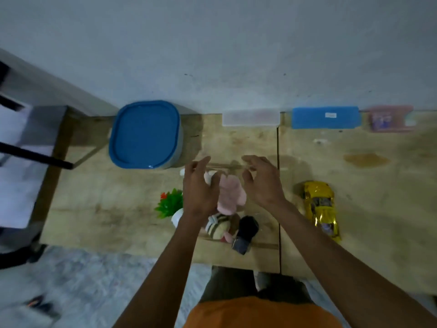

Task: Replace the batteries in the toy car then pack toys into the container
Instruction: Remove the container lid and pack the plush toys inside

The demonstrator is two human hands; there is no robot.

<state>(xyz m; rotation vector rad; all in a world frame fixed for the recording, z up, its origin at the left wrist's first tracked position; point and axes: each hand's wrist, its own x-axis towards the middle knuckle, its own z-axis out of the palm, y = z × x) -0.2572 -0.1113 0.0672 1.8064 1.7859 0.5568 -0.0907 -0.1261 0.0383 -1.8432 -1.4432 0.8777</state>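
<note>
A clear plastic container (264, 245) stands in the middle of the wooden table. Inside it lie a pink plush toy (233, 195), a striped plush toy (216, 226) and a black toy (246, 229). My left hand (198, 188) and my right hand (262, 183) hover over the container, one on each side of the pink plush. Their fingers are loosely curved and reach toward the far rim, holding nothing that I can see. A yellow toy car (320, 208) lies on the table to the right of my right forearm.
A blue-lidded tub (144, 134) stands at the back left. A green spiky toy (171, 203) and a white object (177, 217) lie left of the container. Along the wall sit a clear box (250, 117), a blue box (325, 117) and a pink pack (391, 119).
</note>
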